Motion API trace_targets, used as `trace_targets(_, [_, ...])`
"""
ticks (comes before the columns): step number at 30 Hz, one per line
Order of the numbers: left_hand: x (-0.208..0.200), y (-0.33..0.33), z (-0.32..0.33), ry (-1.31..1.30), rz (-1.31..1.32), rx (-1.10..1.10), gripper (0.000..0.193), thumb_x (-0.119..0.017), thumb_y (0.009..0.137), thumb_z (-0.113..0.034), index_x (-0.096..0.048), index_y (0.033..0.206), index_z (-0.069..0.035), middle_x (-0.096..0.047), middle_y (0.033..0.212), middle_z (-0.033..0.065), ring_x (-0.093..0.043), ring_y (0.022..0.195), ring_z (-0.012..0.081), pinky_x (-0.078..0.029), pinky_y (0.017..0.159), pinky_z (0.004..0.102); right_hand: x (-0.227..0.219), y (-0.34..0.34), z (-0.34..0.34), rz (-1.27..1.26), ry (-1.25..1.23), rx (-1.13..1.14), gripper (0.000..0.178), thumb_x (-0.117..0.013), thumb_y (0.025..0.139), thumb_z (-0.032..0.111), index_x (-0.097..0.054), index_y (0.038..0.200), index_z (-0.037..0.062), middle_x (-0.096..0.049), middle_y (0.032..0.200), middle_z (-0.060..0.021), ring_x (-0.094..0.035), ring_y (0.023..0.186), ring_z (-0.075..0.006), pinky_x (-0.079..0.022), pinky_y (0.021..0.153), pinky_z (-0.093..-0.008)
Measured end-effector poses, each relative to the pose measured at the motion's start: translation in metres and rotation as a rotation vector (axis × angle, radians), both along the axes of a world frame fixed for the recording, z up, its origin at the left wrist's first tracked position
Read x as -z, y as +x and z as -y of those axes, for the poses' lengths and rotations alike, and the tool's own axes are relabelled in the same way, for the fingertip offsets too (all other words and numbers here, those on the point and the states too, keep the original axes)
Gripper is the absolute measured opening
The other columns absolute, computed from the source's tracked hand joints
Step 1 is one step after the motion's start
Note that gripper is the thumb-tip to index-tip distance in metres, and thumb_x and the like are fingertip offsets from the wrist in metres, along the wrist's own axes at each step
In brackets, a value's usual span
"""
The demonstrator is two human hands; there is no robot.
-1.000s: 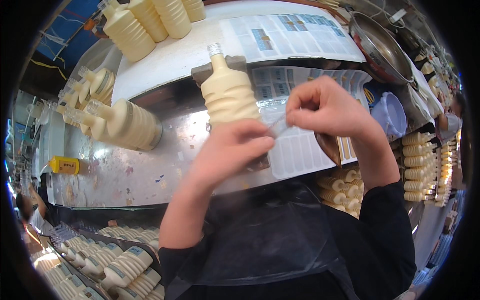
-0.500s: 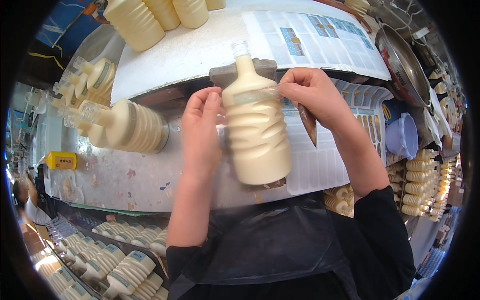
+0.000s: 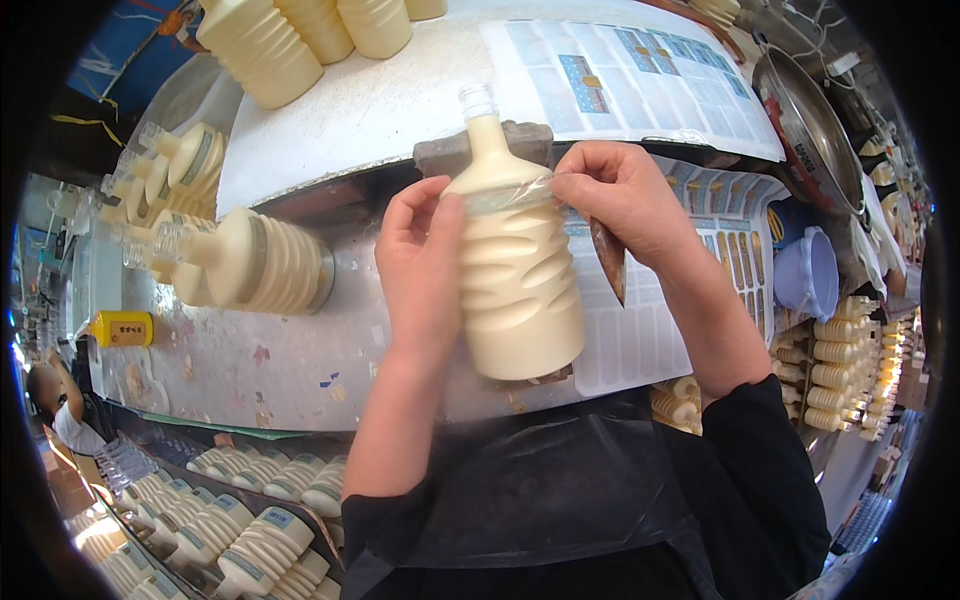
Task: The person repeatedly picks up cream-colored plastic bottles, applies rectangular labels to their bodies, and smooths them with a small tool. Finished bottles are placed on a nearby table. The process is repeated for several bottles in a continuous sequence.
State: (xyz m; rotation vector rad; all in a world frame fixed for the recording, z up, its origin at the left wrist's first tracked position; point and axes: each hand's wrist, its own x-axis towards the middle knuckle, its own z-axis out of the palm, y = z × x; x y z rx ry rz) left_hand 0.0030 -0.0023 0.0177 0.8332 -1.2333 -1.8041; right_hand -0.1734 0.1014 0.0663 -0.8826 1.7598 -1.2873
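- Moved only a little since half a second ago: same cream bottle (image 3: 515,270) standing between both hands, with the right hand now pinching at its shoulder.
- Stands upright at the near edge of the shiny metal table (image 3: 250,370), just in front of the person's dark apron (image 3: 540,500).
- Has a wavy ribbed body, a thin neck and a clear open top with no cap.
- Wears a clear plastic band (image 3: 510,197) around its shoulder.
- Left hand (image 3: 420,265) lies flat against the bottle's left side, fingers straight and pointing up, open and pressing, not curled around.
- Right hand (image 3: 620,200) pinches the end of the clear band at the bottle's right shoulder, thumb and fingers closed on it.
- Brown pointed tool (image 3: 608,260) pokes down from under the right hand; cannot tell how it is held.
- White printed sheet (image 3: 640,330) lies on the table just right of the bottle.
- More cream bottles lying on their sides (image 3: 255,265) to the left, near the left hand.
- Small yellow box (image 3: 125,328) farther left on the table.
- More bottles standing at the top (image 3: 260,50), well apart from the hands.
- Metal pan (image 3: 810,130) and a pale blue tub (image 3: 815,275) sit off to the right.
- Rows of bottles with blue labels (image 3: 250,530) down low on the left.
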Motion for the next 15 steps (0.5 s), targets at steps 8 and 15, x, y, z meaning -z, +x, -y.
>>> trace_targets(8, [0.003, -0.002, -0.002, 0.006, -0.005, -0.009, 0.029, -0.068, 0.099, -0.018, -0.061, 0.121, 0.000, -0.062, 0.105, 0.0042, -0.057, 0.096, 0.0095, -0.049, 0.086, 0.0257, 0.014, 0.000, -0.003, -0.106, -0.089, 0.048, 0.012, -0.069, 0.090, 0.012, -0.068, 0.085, 0.0015, -0.065, 0.075, 0.0027, -0.053, 0.063, -0.0019, -0.043, 0.055, -0.0199])
trace_targets(15, [0.002, -0.003, -0.004, -0.018, 0.018, -0.025, 0.028, -0.066, 0.101, -0.018, -0.060, 0.122, -0.001, -0.062, 0.105, 0.0043, -0.057, 0.095, 0.0095, -0.049, 0.087, 0.0259, 0.013, -0.003, -0.002, -0.106, 0.037, 0.036, 0.013, -0.070, 0.091, 0.014, -0.067, 0.090, 0.0018, -0.065, 0.079, 0.0016, -0.057, 0.072, -0.0030, -0.045, 0.063, -0.0210])
